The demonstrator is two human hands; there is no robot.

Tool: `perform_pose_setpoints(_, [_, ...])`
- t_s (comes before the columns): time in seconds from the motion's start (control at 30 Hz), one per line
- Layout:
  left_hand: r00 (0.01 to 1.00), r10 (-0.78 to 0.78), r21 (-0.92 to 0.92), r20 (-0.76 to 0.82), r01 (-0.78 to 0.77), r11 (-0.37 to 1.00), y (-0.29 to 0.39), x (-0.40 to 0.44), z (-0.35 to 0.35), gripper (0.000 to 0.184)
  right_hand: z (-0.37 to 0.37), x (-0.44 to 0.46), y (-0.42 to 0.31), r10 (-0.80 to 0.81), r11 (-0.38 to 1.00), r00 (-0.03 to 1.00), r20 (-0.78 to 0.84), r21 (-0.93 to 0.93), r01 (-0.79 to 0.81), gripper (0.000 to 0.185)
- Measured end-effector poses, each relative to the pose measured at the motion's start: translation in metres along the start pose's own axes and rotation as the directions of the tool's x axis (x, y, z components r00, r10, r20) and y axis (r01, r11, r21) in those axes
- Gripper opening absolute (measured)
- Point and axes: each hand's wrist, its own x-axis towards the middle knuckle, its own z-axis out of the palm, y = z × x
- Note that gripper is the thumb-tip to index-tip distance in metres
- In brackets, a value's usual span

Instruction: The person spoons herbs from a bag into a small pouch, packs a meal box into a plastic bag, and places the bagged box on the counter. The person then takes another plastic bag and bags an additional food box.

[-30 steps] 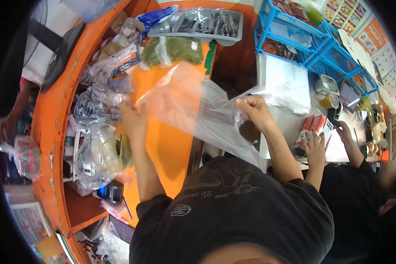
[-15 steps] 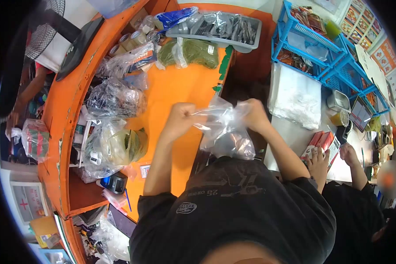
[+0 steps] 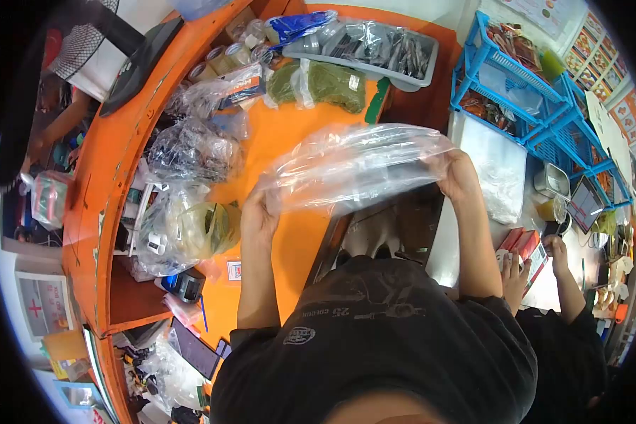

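Observation:
A clear plastic bag (image 3: 357, 166) is stretched wide between my two hands, above the orange table (image 3: 290, 247) and the dark gap to its right. My left hand (image 3: 261, 212) grips the bag's left end, fingers partly hidden by the film. At the right end, my right hand (image 3: 461, 175) is closed on the plastic. Behind the bag lies a green package (image 3: 325, 83) in clear wrap. A stack of clear plastic bags (image 3: 484, 159) sits on the metal counter to the right of my right hand.
Wrapped bundles (image 3: 194, 152) and a filled bag (image 3: 208, 226) line the left side. A grey tray (image 3: 374, 53) of dark packets is at the back. Blue baskets (image 3: 516, 92) stand at right. A co-worker's hands (image 3: 516, 272) are beside red boxes (image 3: 521, 242). A card terminal (image 3: 187, 285) is lower left.
The bag was gathered between my close-set hands half a second ago; now my hands are far apart and it is spread out. The view has shifted slightly.

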Motion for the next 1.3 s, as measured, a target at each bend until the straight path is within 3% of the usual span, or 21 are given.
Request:
perform_pose_setpoints(0.1, [0.898,-0.281,0.093,0.337,0.266,0.96,0.001,-0.02,-0.072,0.014,0.002,0.008,-0.007,0.325,0.945,0.901,0.288,-0.139,-0.297,0.035])
perform_pose_setpoints(0.2, [0.608,-0.066,-0.103,0.791,0.24,0.965,0.002,-0.021,-0.09,0.024,-0.004,0.023,-0.014,0.666,0.733,0.607,0.433,-0.527,-0.429,0.046])
perform_pose_setpoints(0.27, [0.713,-0.051,-0.291,0.7,0.349,0.891,-0.002,-0.032,-0.127,0.045,-0.011,0.039,0.017,0.634,0.744,0.661,0.401,-0.551,-0.378,0.052])
perform_pose_setpoints(0.3, [0.866,-0.006,0.08,0.499,-0.039,0.996,-0.012,-0.033,-0.135,0.048,-0.01,0.047,0.03,0.61,0.75,0.691,0.388,-0.564,-0.346,0.056])
perform_pose_setpoints(0.33, [0.937,0.157,0.512,0.313,-0.306,0.803,-0.026,-0.034,-0.133,0.051,0.019,0.054,0.031,0.734,0.676,0.466,0.495,-0.458,-0.578,0.057])
perform_pose_setpoints(0.37, [0.899,0.387,0.852,0.203,-0.357,0.383,-0.042,-0.035,-0.129,0.054,0.034,0.066,0.04,0.738,0.666,0.406,0.539,-0.481,-0.57,0.058])
perform_pose_setpoints(0.43, [0.83,0.382,0.87,0.406,-0.479,0.119,-0.056,-0.043,-0.072,0.056,0.056,0.091,0.074,0.738,0.675,0.398,0.546,-0.601,-0.428,0.061])
perform_pose_setpoints(0.47, [0.829,0.301,0.857,0.472,-0.511,0.062,-0.064,-0.043,-0.049,0.055,0.062,0.108,0.095,0.809,0.584,0.348,0.474,-0.58,-0.568,0.061])
perform_pose_setpoints(0.5, [0.873,0.101,0.859,0.478,-0.488,0.156,-0.069,-0.035,-0.042,0.048,0.071,0.122,0.109,0.869,0.48,0.285,0.404,-0.548,-0.685,0.061])
perform_pose_setpoints(0.53, [0.918,0.112,0.874,0.379,-0.395,0.283,-0.072,-0.025,-0.047,0.041,0.085,0.129,0.107,0.828,0.376,0.534,0.172,-0.876,-0.303,0.055])
perform_pose_setpoints(0.6, [0.979,0.095,0.828,0.178,-0.201,0.524,-0.084,0.001,-0.075,0.027,0.116,0.143,0.097,0.309,-0.412,0.94,0.145,-0.871,0.269,0.044])
perform_pose_setpoints(0.63, [0.979,0.144,0.794,0.143,-0.2,0.574,-0.084,0.007,-0.083,0.022,0.13,0.143,0.099,0.039,-0.238,0.932,0.359,-0.903,0.358,0.037])
perform_pose_setpoints(0.7, [0.972,0.23,0.712,0.053,-0.199,0.674,-0.088,0.014,-0.097,0.012,0.154,0.123,0.114,-0.545,0.037,0.669,0.505,-0.783,0.621,0.025])
perform_pose_setpoints(0.73, [0.97,0.241,0.659,-0.022,-0.167,0.733,-0.086,0.013,-0.103,0.012,0.162,0.098,0.135,-0.303,0.43,0.819,0.487,-0.697,0.573,0.02])
perform_pose_setpoints(0.8, [0.958,0.241,0.54,-0.154,-0.123,0.833,-0.081,0.016,-0.112,0.012,0.151,0.066,0.167,0.248,0.129,0.84,0.482,-0.876,0.464,0.027])
perform_pose_setpoints(0.83, [0.911,0.378,0.74,-0.163,-0.141,0.658,-0.07,0.015,-0.128,0.013,0.137,0.062,0.183,0.428,-0.132,0.807,0.406,-0.855,0.501,0.032])
perform_pose_setpoints(0.9, [0.786,0.614,0.979,-0.065,-0.069,0.193,-0.039,0.012,-0.166,0.017,0.067,0.084,0.218,0.341,-0.816,0.904,0.257,-0.397,0.421,0.051])
perform_pose_setpoints(1.0, [0.692,0.654,0.93,0.305,-0.071,-0.36,-0.032,-0.005,-0.114,0.025,0.062,0.09,0.222,0.32,-0.865,0.866,0.384,-0.255,0.433,0.059])
perform_pose_setpoints(1.13, [0.519,0.438,0.678,0.735,-0.573,-0.46,-0.065,0.01,-0.074,0.028,0.072,0.097,0.238,0.401,-0.826,0.853,0.334,-0.271,0.495,0.063])
perform_pose_setpoints(1.23, [0.562,0.346,0.619,0.751,-0.419,-0.664,-0.068,0.039,-0.067,0.018,0.079,0.1,0.237,0.482,-0.758,0.828,0.287,-0.337,0.559,0.06])
perform_pose_setpoints(1.3, [0.797,0.28,0.615,0.536,-0.141,-0.776,-0.043,0.051,-0.085,0.012,0.083,0.104,0.224,0.47,-0.753,0.837,0.279,-0.369,0.545,0.057])
